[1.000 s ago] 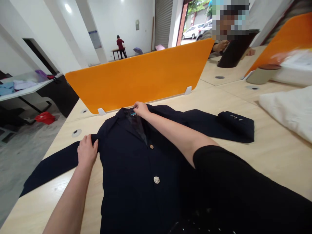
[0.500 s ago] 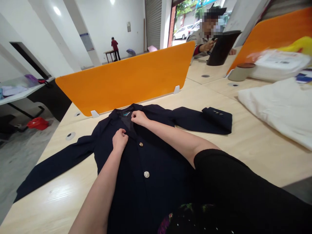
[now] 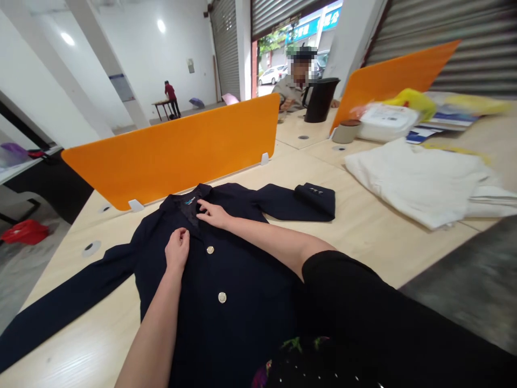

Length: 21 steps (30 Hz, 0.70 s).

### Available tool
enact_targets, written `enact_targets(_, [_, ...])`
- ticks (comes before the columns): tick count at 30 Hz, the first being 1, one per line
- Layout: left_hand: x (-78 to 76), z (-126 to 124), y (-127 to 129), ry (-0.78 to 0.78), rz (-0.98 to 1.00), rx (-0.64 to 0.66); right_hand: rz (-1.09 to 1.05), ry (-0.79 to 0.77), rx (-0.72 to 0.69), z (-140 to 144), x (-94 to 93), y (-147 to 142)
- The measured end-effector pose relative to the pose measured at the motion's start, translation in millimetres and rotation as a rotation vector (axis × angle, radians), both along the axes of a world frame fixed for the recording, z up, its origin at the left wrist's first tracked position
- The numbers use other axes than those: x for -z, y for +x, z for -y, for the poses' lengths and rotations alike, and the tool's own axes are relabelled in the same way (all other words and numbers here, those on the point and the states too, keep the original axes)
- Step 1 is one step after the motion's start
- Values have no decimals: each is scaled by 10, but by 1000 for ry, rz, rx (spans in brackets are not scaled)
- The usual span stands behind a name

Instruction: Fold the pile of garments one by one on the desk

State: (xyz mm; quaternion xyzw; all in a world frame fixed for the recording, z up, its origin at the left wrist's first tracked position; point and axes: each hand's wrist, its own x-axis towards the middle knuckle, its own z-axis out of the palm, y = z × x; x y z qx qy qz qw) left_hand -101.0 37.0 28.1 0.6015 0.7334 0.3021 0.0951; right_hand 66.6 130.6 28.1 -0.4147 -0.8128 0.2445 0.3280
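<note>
Fingers of both my hands are now meeting on the navy jacket, which is lying flat and face up on the wooden table just under them. My left hand has come in from the shoulder seam to the lapel and is resting there, loosely curled and gripping nothing that I can make out. My right hand is pressing flat with its fingers spread, just below the collar label. The top button is sitting between my hands, slightly nearer me. Judging by this shift, I am smoothing the front. Beyond my fingertips, the orange divider is standing upright.
</note>
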Motion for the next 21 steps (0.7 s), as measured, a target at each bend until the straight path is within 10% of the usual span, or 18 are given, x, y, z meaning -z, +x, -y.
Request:
enact_targets(8, [-3, -13, 48, -37, -168, 41, 360, 136, -282, 642, -63, 733])
enact_targets(15, [-151, 51, 216, -76, -330, -10, 280, 241, 408, 828, -144, 2162])
enact_targets(21, [-82, 114, 733, -24, -567, 334, 293, -43, 450, 916, 123, 3090])
